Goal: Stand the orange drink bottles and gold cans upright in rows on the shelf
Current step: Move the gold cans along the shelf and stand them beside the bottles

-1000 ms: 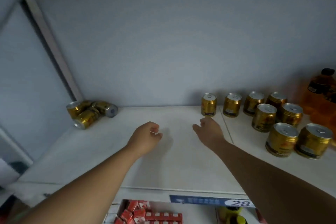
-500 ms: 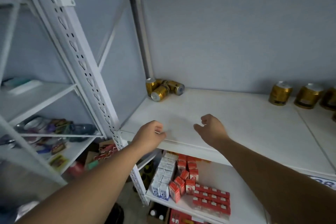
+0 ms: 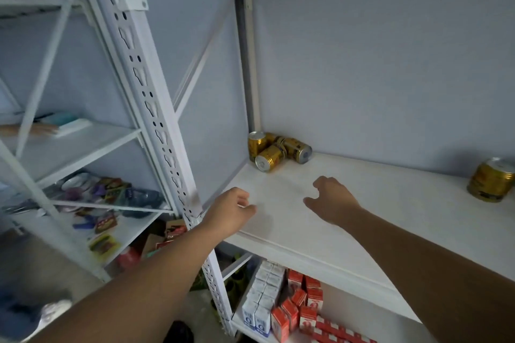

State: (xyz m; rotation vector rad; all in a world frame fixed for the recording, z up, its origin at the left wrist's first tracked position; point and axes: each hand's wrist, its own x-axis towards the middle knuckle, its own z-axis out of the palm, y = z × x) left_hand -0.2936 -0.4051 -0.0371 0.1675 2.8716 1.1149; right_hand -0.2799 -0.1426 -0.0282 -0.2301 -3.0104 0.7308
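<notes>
A small heap of gold cans (image 3: 274, 150) lies in the back left corner of the white shelf (image 3: 390, 220); most are on their sides, one (image 3: 257, 142) stands upright against the corner. Another gold can (image 3: 491, 183) stands upright at the right edge of view. My left hand (image 3: 227, 210) hovers over the shelf's front left corner, fingers loosely curled and holding nothing. My right hand (image 3: 331, 199) is over the shelf a hand's width in front of the heap, fingers apart and empty. No orange bottle is in view.
A white perforated upright post (image 3: 156, 120) stands just left of my left arm. Red and white cartons (image 3: 281, 303) fill the shelf below. A neighbouring rack (image 3: 83, 145) at left holds mixed small goods. A grey panel backs the shelf.
The view has swung left: the rows of upright cans and the orange bottle have slid out at the right, and the heap of fallen cans is now near the middle. Both hands stay empty.
</notes>
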